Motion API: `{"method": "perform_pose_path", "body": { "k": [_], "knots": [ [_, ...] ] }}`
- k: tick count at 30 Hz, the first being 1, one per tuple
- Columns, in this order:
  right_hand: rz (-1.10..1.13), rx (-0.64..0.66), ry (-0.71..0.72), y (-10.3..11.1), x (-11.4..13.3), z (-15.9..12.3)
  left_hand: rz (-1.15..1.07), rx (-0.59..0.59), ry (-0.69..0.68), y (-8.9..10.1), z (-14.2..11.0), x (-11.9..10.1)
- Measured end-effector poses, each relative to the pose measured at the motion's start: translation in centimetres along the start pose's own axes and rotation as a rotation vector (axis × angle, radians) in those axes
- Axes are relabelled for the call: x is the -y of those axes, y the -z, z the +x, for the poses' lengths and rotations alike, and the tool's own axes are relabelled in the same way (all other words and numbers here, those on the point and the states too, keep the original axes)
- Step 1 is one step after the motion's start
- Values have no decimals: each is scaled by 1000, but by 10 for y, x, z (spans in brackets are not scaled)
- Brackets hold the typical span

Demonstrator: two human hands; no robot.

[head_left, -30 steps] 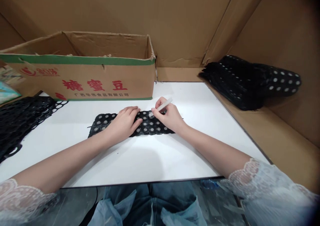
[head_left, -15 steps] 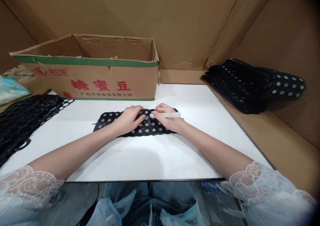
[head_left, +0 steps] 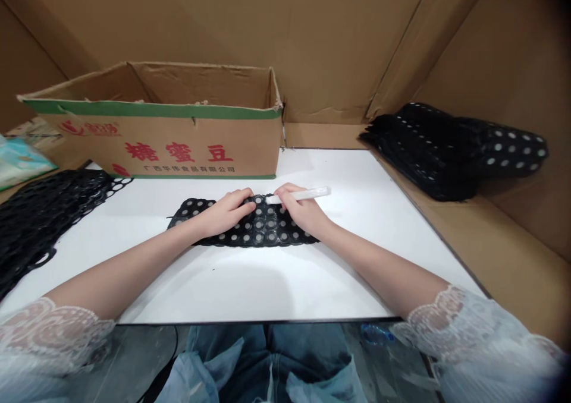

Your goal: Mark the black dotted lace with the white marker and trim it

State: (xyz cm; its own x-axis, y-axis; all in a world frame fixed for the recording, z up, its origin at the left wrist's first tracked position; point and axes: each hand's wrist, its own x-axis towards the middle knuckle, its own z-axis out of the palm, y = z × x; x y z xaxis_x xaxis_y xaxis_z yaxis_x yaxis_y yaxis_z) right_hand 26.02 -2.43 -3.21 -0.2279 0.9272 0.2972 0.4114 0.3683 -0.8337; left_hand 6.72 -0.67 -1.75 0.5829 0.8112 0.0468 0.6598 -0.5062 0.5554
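A black strip of joined rings with pale round dots lies flat across the white table. My left hand lies over the strip's middle, its fingers at the far edge and the thumb on top, holding it there. In my right hand is a slim white pen-like tool, gripped between thumb and fingers. The tool's left tip is at the strip's upper edge, just right of my left thumb; its other end sticks out to the right. Parts of the strip are hidden under both hands.
Behind my hands stands an open cardboard box with a green rim. Black ring netting is heaped at the left, near a blue-white packet. Folded black dotted pieces are stacked at the right. Cardboard walls surround the table.
The tool's right end has risen and shifted right, so it slants more. My left hand has slid slightly left, and more of the strip's middle shows between my hands.
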Motion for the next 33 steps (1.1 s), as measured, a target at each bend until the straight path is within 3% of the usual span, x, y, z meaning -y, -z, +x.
{"method": "perform_pose_path", "body": {
  "k": [4,8,12,15,19,29,33],
  "knots": [
    [-214,51,125,-6,1,-1,107,-22,-32,-5,-1,2],
    [-469,137,183,-16,0,1,358,-41,-192,-11,-4,-1],
    [-541,81,165,-17,1,7,485,-63,-252,-12,-6,-2],
    [-346,82,94,-5,3,11,379,-108,-159,-9,-4,1],
    [-59,217,2,12,3,11,200,-84,-61,-4,1,4],
    [-100,196,98,4,-1,6,-52,96,-79,6,3,7],
    [-156,164,132,1,-4,5,-66,102,-49,5,3,5]
  ]
}}
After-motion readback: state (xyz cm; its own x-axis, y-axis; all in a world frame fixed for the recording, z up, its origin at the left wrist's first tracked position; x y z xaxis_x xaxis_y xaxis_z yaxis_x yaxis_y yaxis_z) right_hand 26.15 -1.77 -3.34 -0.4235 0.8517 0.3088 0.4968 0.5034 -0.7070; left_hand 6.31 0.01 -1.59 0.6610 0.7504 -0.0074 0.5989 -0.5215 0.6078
